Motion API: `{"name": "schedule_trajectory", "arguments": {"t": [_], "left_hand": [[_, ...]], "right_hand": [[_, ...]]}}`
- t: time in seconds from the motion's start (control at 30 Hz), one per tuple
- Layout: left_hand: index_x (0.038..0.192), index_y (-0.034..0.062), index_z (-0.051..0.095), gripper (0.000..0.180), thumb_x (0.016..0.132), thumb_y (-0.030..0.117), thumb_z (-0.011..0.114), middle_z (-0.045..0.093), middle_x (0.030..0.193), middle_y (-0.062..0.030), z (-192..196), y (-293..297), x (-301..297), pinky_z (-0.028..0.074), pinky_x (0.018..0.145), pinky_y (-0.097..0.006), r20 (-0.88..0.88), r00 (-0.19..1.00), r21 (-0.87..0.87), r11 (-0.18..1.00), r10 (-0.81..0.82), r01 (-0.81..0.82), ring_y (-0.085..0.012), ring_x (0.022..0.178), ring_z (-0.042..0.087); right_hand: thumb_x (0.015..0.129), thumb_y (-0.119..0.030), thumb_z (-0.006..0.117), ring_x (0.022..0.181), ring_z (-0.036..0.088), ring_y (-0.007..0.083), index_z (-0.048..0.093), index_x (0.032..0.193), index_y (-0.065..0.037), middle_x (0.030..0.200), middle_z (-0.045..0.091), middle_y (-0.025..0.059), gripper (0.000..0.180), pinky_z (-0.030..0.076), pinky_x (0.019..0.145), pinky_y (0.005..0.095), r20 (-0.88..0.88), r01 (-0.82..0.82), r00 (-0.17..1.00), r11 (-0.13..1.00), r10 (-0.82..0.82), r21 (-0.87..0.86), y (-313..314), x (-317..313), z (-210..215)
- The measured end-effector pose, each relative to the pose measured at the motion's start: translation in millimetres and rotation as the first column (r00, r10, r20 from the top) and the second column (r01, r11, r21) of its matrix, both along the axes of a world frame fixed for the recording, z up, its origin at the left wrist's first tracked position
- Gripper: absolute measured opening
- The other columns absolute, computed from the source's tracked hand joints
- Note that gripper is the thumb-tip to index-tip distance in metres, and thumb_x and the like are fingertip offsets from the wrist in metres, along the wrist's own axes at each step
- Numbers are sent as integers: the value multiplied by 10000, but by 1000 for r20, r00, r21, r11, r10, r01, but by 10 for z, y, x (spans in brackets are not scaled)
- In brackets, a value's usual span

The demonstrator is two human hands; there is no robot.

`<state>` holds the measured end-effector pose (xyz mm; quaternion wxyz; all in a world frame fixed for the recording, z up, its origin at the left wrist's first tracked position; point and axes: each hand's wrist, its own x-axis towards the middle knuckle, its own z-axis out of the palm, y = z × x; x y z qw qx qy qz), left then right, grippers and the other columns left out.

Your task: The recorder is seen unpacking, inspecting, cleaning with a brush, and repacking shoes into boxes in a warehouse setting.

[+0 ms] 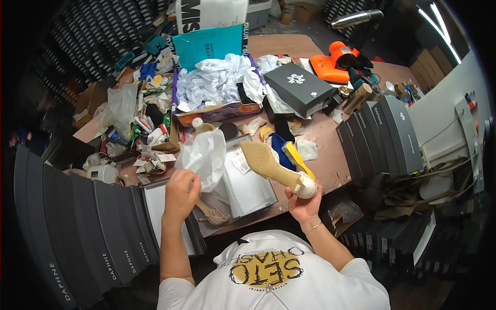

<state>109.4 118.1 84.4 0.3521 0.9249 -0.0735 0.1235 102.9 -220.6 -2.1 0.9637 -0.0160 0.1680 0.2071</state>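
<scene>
Head view — left hand (181, 194) grips white tissue paper (205, 155); right hand (305, 204) grips beige shoe (276, 168) by heel.

Second shoe (213, 214) (beige, in its box) mostly hidden behind left wrist.

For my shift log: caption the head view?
Left hand lifts white tissue paper; right hand holds a beige high-heeled shoe.

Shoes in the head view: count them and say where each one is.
2. One beige shoe is held sole-up in the right hand. A second beige shoe lies in the open box below the left hand, which holds white tissue paper. Closed boxes may hide more.
</scene>
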Motion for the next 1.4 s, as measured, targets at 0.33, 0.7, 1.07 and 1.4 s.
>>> {"name": "schedule_trajectory", "arguments": {"t": [0.33, 0.7, 1.07, 1.4], "left_hand": [[1086, 27, 652, 479, 839, 434, 598, 661, 940, -228, -597, -332, -628, 494, 798, -419, -688, 720, 91, 974, -88, 206, -378, 895, 633], [1324, 25, 369, 453, 954, 282, 414, 589, 1056, -172, -919, -1246, -522, 448, 925, -422, -307, 944, -937, -212, 125, -277, -274, 1011, 574], [1322, -38, 316, 426, 955, 157, 409, 574, 1122, -168, -1025, -1610, -551, 457, 920, -329, -445, 865, -876, 315, -231, -366, -215, 1064, 572], [1344, 11, 270, 433, 944, 148, 368, 520, 1138, -181, -1088, -1432, -127, 452, 935, -418, -442, 890, -895, 113, -111, -431, -342, 1123, 549]], "right_hand": [[830, -529, 518, 1071, 572, 424, 456, 1319, -82, 1271, 499, 235, 665, 583, 785, 417, 21, -266, 964, 958, 265, 111, 38, -195, -158], [946, -529, 438, 739, 652, 187, 577, 1086, 13, 972, 587, 98, 577, 548, 564, 287, -57, -555, 533, 298, 844, -776, -126, 830, -447], [681, -152, 723, 969, 577, 372, 518, 1051, -26, 1032, 589, 182, 442, 471, 834, 427, -39, 610, 722, -661, 691, -437, -402, 2801, -1774], [729, -59, 612, 1022, 530, 305, 561, 1121, -45, 1056, 592, 130, 396, 352, 954, 439, 283, 936, 286, -203, 915, -289, 194, 2688, -911]]}}
